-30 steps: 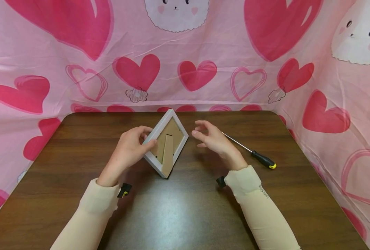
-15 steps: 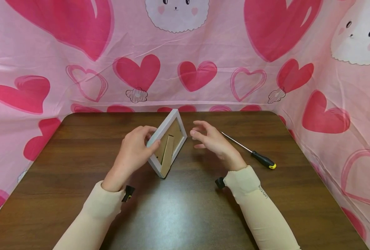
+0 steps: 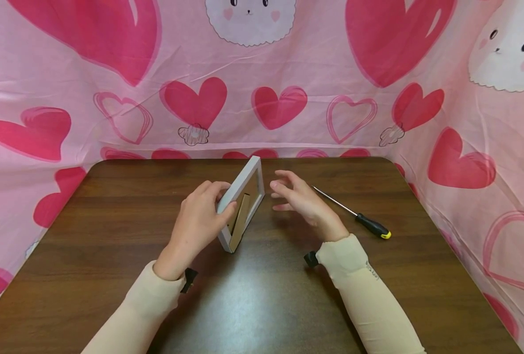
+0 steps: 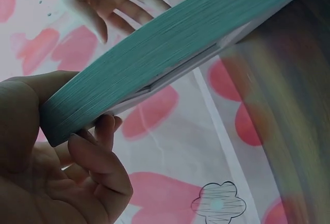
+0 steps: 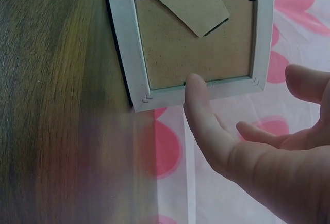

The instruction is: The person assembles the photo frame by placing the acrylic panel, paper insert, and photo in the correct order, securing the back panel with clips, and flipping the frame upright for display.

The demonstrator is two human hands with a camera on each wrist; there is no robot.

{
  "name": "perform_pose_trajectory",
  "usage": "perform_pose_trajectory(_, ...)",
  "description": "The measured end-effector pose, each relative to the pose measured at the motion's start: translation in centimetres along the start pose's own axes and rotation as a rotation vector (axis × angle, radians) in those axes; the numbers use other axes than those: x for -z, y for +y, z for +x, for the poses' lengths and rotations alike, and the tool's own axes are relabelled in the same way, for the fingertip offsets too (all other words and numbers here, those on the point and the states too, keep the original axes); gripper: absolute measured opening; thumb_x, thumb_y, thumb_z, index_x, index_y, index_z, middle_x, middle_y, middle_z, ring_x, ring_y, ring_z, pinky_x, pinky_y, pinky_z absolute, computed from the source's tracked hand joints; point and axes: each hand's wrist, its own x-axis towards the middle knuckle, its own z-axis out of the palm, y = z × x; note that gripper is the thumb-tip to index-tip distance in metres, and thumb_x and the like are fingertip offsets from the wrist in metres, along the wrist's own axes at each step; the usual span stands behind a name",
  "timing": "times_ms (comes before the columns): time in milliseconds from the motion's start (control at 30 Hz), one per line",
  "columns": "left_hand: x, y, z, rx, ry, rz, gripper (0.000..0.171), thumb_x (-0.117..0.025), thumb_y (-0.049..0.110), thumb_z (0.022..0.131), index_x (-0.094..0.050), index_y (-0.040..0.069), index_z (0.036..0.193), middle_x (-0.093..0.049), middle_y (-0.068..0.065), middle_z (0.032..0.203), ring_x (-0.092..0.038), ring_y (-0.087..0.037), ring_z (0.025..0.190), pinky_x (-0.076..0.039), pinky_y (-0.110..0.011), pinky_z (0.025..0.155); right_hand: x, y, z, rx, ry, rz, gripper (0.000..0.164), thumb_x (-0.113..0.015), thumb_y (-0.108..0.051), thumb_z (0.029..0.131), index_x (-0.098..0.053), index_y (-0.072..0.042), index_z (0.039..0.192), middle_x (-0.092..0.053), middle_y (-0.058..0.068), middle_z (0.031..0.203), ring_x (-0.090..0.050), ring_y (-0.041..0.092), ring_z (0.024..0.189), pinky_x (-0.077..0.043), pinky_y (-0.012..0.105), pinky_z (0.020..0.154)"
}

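Note:
A picture frame (image 3: 241, 181) with a pale wooden border stands on its edge on the table, its brown back toward the right hand. A cardboard easel stand (image 3: 240, 221) lies slanted across that back. The left hand (image 3: 200, 216) grips the border at the upper near side, thumb on the back side and fingers on the front. In the left wrist view the frame's side (image 4: 170, 43) runs out from between thumb and fingers. Held apart to the right, the right hand (image 3: 299, 199) has loosely bent fingers around nothing. Small black tabs dot the backing board (image 5: 191, 53).
A screwdriver (image 3: 372, 226) with a black and yellow handle lies right of the right hand, its shaft pointing away to the left. Pink cloth (image 3: 262, 123) printed with hearts hangs behind and beside the dark wooden table (image 3: 125, 206).
The left hand has moved right and turned the frame, so its back now shows more edge-on in the head view. The right hand has barely moved; the screwdriver stays put.

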Motion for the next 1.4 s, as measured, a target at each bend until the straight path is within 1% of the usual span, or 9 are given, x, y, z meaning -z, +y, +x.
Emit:
perform_pose_trajectory(100, -0.1, 0.3, -0.2, -0.004, 0.003, 0.003, 0.035, -0.073, 0.025, 0.08, -0.063, 0.016, 0.113, -0.05, 0.004, 0.081, -0.048, -0.012, 0.064, -0.044, -0.03, 0.051, 0.0, 0.0, 0.0, -0.008, -0.003, 0.017, 0.058, -0.06, -0.028, 0.096, -0.03, -0.012, 0.143, -0.043, 0.013, 0.132, -0.053, 0.028, 0.113, -0.053, 0.048, 0.084)
perform_pose_trajectory(233, -0.3, 0.8, -0.3, -0.026, -0.002, -0.001, 0.038, -0.071, 0.021, 0.076, -0.062, 0.018, 0.113, -0.049, 0.006, 0.08, -0.047, -0.01, 0.062, -0.043, -0.029, 0.05, 0.0, -0.1, 0.0, -0.009, -0.019, 0.032, 0.059, -0.058, -0.03, 0.097, -0.028, -0.012, 0.144, -0.04, 0.014, 0.134, -0.052, 0.03, 0.114, -0.052, 0.049, 0.085)
perform_pose_trajectory(467, -0.6, 1.3, -0.6, -0.039, -0.023, -0.015, 0.043, -0.069, 0.022, 0.074, -0.06, 0.02, 0.116, -0.047, 0.009, 0.082, -0.047, -0.008, 0.062, -0.043, -0.027, 0.049, -0.2, -0.4, -0.1, -0.001, -0.021, 0.07, 0.058, -0.057, -0.029, 0.098, -0.027, -0.011, 0.144, -0.037, 0.014, 0.136, -0.05, 0.032, 0.116, -0.051, 0.051, 0.086)
perform_pose_trajectory(700, -0.9, 1.8, -1.1, -0.067, -0.081, -0.038, 0.05, -0.071, 0.026, 0.074, -0.056, 0.021, 0.122, -0.048, 0.009, 0.086, -0.049, -0.007, 0.063, -0.044, -0.026, 0.05, -0.2, -0.6, -0.1, 0.01, -0.029, 0.089, 0.061, -0.056, -0.028, 0.098, -0.023, -0.008, 0.146, -0.036, 0.017, 0.135, -0.048, 0.035, 0.117, -0.051, 0.052, 0.086)
perform_pose_trajectory(867, -1.2, 2.2, -1.4, -0.085, -0.134, -0.073, 0.057, -0.074, 0.03, 0.073, -0.054, 0.022, 0.126, -0.047, 0.011, 0.086, -0.049, -0.005, 0.062, -0.045, -0.025, 0.05, -0.2, -0.5, -0.1, 0.014, -0.029, 0.112, 0.059, -0.056, -0.026, 0.098, -0.024, -0.009, 0.144, -0.039, 0.018, 0.132, -0.048, 0.037, 0.116, -0.051, 0.052, 0.086)
perform_pose_trajectory(1033, -1.5, 2.5, -1.6, -0.097, -0.167, -0.092, 0.062, -0.075, 0.035, 0.073, -0.051, 0.023, 0.13, -0.048, 0.011, 0.089, -0.051, -0.003, 0.069, -0.045, -0.025, 0.054, -0.2, -0.5, 0.0, 0.006, -0.021, 0.126, 0.056, -0.057, -0.024, 0.098, -0.026, -0.01, 0.142, -0.04, 0.018, 0.13, -0.046, 0.039, 0.116, -0.051, 0.051, 0.086)
perform_pose_trajectory(1133, -1.7, 2.5, -1.7, -0.118, -0.178, -0.101, 0.065, -0.075, 0.037, 0.074, -0.05, 0.02, 0.132, -0.05, 0.008, 0.092, -0.051, -0.004, 0.073, -0.046, -0.024, 0.056, -0.2, -0.5, -0.1, 0.002, -0.025, 0.122, 0.055, -0.057, -0.025, 0.098, -0.026, -0.009, 0.141, -0.04, 0.018, 0.129, -0.047, 0.038, 0.116, -0.051, 0.051, 0.086)
perform_pose_trajectory(1233, -1.9, 2.6, -1.8, -0.14, -0.197, -0.105, 0.069, -0.075, 0.039, 0.075, -0.049, 0.017, 0.134, -0.05, 0.005, 0.095, -0.049, -0.006, 0.073, -0.045, -0.023, 0.056, -0.2, -0.5, -0.1, 0.002, -0.029, 0.11, 0.055, -0.056, -0.025, 0.098, -0.026, -0.007, 0.14, -0.041, 0.018, 0.129, -0.049, 0.037, 0.115, -0.051, 0.051, 0.087)
perform_pose_trajectory(1400, -2.1, 2.8, -2.0, -0.154, -0.242, -0.12, 0.074, -0.075, 0.044, 0.076, -0.046, 0.018, 0.139, -0.05, 0.003, 0.099, -0.049, -0.007, 0.074, -0.046, -0.023, 0.056, -0.2, -0.5, -0.1, -0.009, -0.018, 0.092, 0.053, -0.056, -0.025, 0.098, -0.027, -0.006, 0.138, -0.042, 0.019, 0.128, -0.053, 0.033, 0.111, -0.051, 0.051, 0.087)
